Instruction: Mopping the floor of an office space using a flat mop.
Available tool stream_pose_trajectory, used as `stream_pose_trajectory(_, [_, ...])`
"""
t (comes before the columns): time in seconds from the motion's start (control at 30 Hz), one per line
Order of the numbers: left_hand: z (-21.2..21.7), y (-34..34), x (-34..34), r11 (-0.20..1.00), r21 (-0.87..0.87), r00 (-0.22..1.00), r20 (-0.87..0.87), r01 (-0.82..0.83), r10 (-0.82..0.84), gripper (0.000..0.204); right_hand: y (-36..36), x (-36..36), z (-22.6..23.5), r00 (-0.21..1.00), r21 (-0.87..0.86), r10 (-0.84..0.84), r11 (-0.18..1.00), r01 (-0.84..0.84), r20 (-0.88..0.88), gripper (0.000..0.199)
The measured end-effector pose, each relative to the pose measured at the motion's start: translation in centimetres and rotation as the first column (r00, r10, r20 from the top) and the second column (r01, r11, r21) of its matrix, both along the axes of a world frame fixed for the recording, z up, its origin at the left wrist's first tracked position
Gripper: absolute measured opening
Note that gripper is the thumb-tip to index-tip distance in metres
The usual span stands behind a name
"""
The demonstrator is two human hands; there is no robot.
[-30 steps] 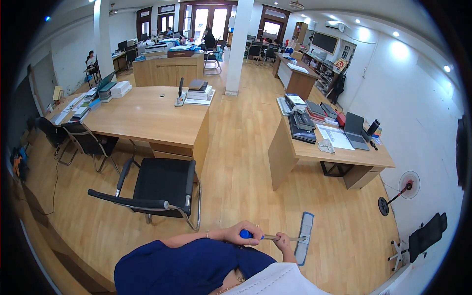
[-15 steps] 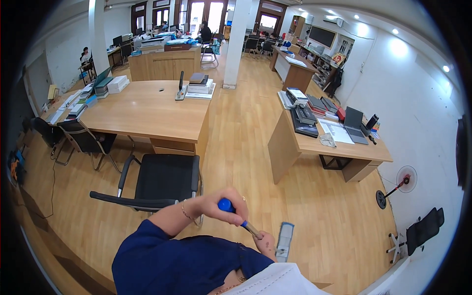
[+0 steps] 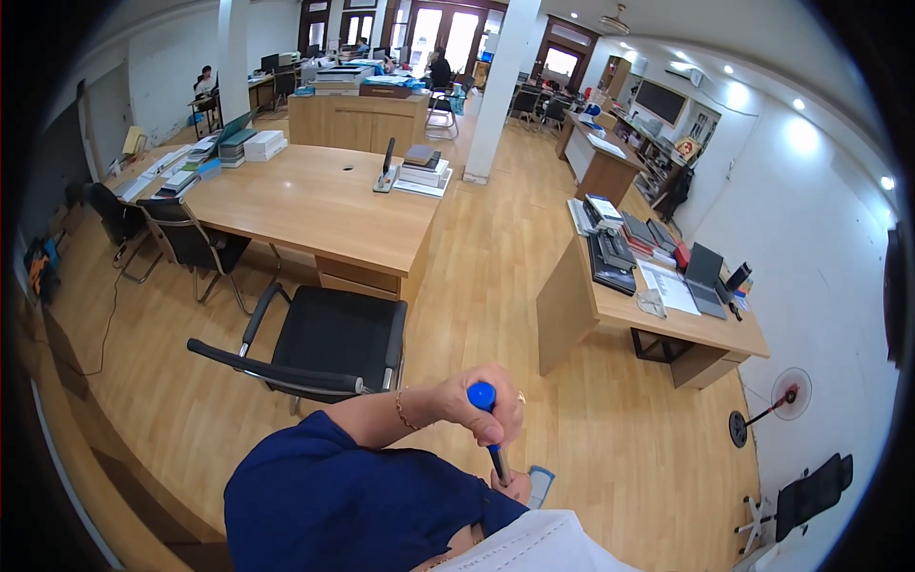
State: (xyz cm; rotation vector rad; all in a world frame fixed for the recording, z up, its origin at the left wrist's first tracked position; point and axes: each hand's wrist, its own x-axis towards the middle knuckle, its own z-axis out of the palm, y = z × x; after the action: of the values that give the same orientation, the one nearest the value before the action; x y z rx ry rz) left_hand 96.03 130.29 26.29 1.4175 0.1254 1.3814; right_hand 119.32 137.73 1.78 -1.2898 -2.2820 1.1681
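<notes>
My left hand (image 3: 484, 408), with a bracelet at its wrist, wraps round the top of a mop handle that ends in a blue cap (image 3: 481, 395). Lower down, my right hand (image 3: 516, 486) is closed on the same mop handle (image 3: 499, 463). Just beyond that hand, the flat blue-grey mop head (image 3: 540, 484) rests on the wooden floor, partly hidden by my right hand and my clothes. My left forearm crosses in front of me in a dark blue sleeve.
A black armchair (image 3: 339, 329) stands close on my left, by a large wooden desk (image 3: 315, 205). To the right are a second desk (image 3: 610, 310) with a laptop, a standing fan (image 3: 789, 395) and a black swivel chair (image 3: 810, 496). A white pillar (image 3: 500, 95) rises ahead; people sit far off.
Both hands have shifted with the mop, the left one to the right, and the handle looks steeper. Less of the mop head shows now. The whole view has turned slightly.
</notes>
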Motion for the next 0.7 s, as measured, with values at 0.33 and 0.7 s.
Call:
stream_pose_trajectory(0.33, [-7.9,4.1,8.1,0.999,0.029,0.957,-0.286,-0.042,0.048,0.024,10.0,12.5,-12.6,0.995,0.177,-0.073,0.982,0.059,0.072,0.017])
stream_pose_trajectory(0.7, [-16.2,11.6,17.1,0.992,0.072,0.912,-0.390,-0.107,0.127,0.023,17.6,23.0,-16.7,0.898,0.245,-0.342,0.929,0.279,0.275,0.028])
